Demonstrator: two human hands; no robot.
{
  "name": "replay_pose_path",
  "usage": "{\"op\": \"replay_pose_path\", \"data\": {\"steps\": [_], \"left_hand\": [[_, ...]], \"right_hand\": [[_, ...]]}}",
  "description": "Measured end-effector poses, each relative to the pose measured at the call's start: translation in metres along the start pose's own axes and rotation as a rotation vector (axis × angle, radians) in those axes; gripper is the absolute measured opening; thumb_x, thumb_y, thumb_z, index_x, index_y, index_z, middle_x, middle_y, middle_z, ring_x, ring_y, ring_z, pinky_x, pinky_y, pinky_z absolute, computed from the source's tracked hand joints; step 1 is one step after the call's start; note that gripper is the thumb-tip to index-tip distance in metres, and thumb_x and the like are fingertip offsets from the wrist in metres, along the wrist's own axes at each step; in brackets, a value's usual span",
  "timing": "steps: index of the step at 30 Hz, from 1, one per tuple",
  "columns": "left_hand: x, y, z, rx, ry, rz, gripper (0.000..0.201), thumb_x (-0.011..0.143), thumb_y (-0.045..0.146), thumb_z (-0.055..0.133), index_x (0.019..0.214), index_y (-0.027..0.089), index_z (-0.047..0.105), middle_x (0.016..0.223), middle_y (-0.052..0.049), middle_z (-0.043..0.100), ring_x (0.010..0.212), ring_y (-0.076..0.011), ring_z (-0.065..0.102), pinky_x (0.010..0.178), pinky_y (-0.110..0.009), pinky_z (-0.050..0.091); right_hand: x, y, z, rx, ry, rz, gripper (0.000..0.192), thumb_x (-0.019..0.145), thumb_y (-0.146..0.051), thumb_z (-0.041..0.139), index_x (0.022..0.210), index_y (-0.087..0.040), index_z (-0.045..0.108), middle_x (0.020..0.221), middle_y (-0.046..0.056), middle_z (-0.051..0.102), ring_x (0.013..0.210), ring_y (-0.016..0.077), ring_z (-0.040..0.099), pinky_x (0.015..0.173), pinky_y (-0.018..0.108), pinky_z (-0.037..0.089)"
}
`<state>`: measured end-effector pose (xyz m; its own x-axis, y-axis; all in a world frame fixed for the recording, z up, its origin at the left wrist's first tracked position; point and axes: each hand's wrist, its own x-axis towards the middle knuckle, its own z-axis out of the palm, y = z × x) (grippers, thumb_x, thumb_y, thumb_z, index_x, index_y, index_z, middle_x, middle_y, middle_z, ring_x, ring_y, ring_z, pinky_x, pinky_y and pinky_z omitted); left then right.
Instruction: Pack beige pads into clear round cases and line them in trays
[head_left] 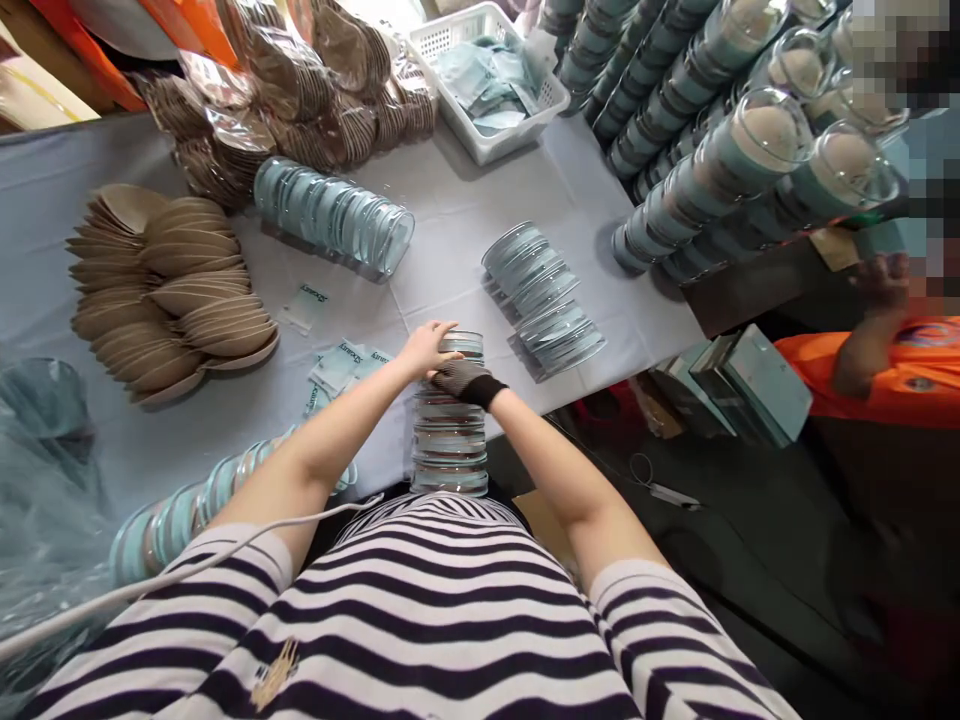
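Close to my body, a row of stacked clear round tubs (450,440) with teal bands runs from my waist out over the table edge. My bare left hand (427,350) curves over the far end of this row, its fingers on the tub there. Just nearer to me, my right hand (461,380), in a dark fingerless glove, reaches across the same row and grips it from the right side. The undersides of both hands are hidden. Small printed sachets (341,368) lie left of my left hand, partly behind my forearm.
Brown paddle-shaped pieces (172,290) are piled at left, with wrapped ones (292,90) behind. Other tub rows (334,215), (544,300) lie on the table. A white basket (487,145) holds sachets. Tall tub stacks (712,170) and a person in an orange shirt (840,375) are at right.
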<state>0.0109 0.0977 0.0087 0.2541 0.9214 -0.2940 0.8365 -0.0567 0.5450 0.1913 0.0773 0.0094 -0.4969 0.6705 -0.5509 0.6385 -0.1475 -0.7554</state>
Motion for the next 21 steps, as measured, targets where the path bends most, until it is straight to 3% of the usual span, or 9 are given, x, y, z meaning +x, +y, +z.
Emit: {"op": "replay_pose_path", "data": {"steps": [2, 4, 6, 9, 11, 13, 17, 19, 21], "left_hand": [[-0.012, 0.005, 0.01, 0.005, 0.115, 0.052, 0.076, 0.08, 0.056, 0.066, 0.146, 0.027, 0.042, 0.142, -0.011, 0.045, 0.133, -0.0296, 0.04, 0.114, -0.043, 0.028], [-0.02, 0.009, 0.017, 0.015, 0.147, 0.056, 0.081, 0.077, 0.058, 0.068, 0.147, 0.029, 0.04, 0.144, -0.011, 0.041, 0.137, -0.0309, 0.033, 0.118, -0.048, 0.019], [-0.02, 0.011, 0.018, 0.024, 0.115, 0.031, 0.086, 0.073, 0.059, 0.071, 0.147, 0.031, 0.04, 0.141, -0.01, 0.042, 0.136, -0.0327, 0.033, 0.119, -0.051, 0.014], [-0.013, 0.01, 0.01, 0.037, 0.035, 0.025, 0.088, 0.068, 0.06, 0.074, 0.146, 0.034, 0.042, 0.135, -0.01, 0.044, 0.131, -0.0334, 0.036, 0.117, -0.05, 0.021], [-0.009, 0.009, 0.004, 0.044, -0.019, 0.032, 0.088, 0.066, 0.06, 0.076, 0.145, 0.036, 0.043, 0.132, -0.009, 0.044, 0.127, -0.0322, 0.039, 0.112, -0.047, 0.029], [-0.006, 0.008, -0.001, 0.062, -0.046, 0.033, 0.087, 0.066, 0.06, 0.076, 0.144, 0.038, 0.044, 0.131, -0.008, 0.044, 0.124, -0.032, 0.041, 0.109, -0.047, 0.033], [-0.005, 0.009, -0.005, 0.087, -0.066, 0.041, 0.085, 0.066, 0.06, 0.076, 0.142, 0.038, 0.045, 0.13, -0.008, 0.044, 0.122, -0.0326, 0.041, 0.108, -0.047, 0.033], [-0.004, 0.01, -0.006, 0.081, -0.077, 0.046, 0.084, 0.067, 0.06, 0.076, 0.142, 0.04, 0.046, 0.13, -0.008, 0.044, 0.122, -0.0323, 0.041, 0.108, -0.045, 0.033], [-0.004, 0.011, -0.005, 0.084, -0.076, 0.042, 0.084, 0.066, 0.061, 0.076, 0.142, 0.041, 0.045, 0.13, -0.007, 0.044, 0.122, -0.032, 0.041, 0.107, -0.045, 0.033]], "right_hand": [[-0.016, 0.031, -0.013, 0.024, 0.005, 0.096, 0.028, 0.095, -0.036, 0.055, 0.113, -0.015, 0.06, 0.087, 0.003, 0.065, 0.071, 0.0121, 0.062, 0.065, 0.026, 0.055], [-0.03, 0.061, -0.016, 0.128, -0.047, 0.265, 0.024, 0.093, -0.03, 0.054, 0.111, -0.016, 0.06, 0.065, -0.002, 0.058, 0.052, 0.009, 0.054, 0.053, 0.021, 0.05], [-0.036, 0.083, -0.01, 0.281, -0.172, 0.402, 0.024, 0.089, -0.023, 0.055, 0.112, -0.017, 0.058, 0.057, -0.005, 0.053, 0.045, 0.0078, 0.05, 0.048, 0.019, 0.047], [-0.027, 0.096, 0.004, 0.399, -0.343, 0.423, 0.018, 0.082, -0.018, 0.06, 0.1, -0.017, 0.059, 0.056, -0.006, 0.053, 0.046, 0.0081, 0.053, 0.049, 0.019, 0.049], [-0.018, 0.097, 0.006, 0.381, -0.412, 0.402, 0.009, 0.08, -0.019, 0.063, 0.086, -0.016, 0.058, 0.054, -0.005, 0.051, 0.047, 0.0084, 0.053, 0.048, 0.019, 0.048], [-0.016, 0.098, 0.002, 0.361, -0.458, 0.363, 0.011, 0.08, -0.023, 0.065, 0.078, -0.015, 0.057, 0.056, -0.004, 0.052, 0.049, 0.0082, 0.054, 0.046, 0.018, 0.047], [-0.038, 0.092, -0.005, 0.371, -0.36, 0.21, 0.021, 0.084, -0.032, 0.059, 0.073, -0.015, 0.057, 0.064, -0.002, 0.055, 0.053, 0.0077, 0.053, 0.05, 0.018, 0.048], [-0.05, 0.074, -0.003, 0.272, -0.294, 0.137, 0.024, 0.088, -0.034, 0.053, 0.076, -0.015, 0.06, 0.07, 0.001, 0.06, 0.058, 0.0095, 0.056, 0.055, 0.02, 0.05], [-0.052, 0.041, 0.006, 0.025, -0.236, 0.09, 0.026, 0.09, -0.035, 0.05, 0.082, -0.015, 0.065, 0.08, 0.005, 0.067, 0.07, 0.0142, 0.063, 0.064, 0.024, 0.051]]}}
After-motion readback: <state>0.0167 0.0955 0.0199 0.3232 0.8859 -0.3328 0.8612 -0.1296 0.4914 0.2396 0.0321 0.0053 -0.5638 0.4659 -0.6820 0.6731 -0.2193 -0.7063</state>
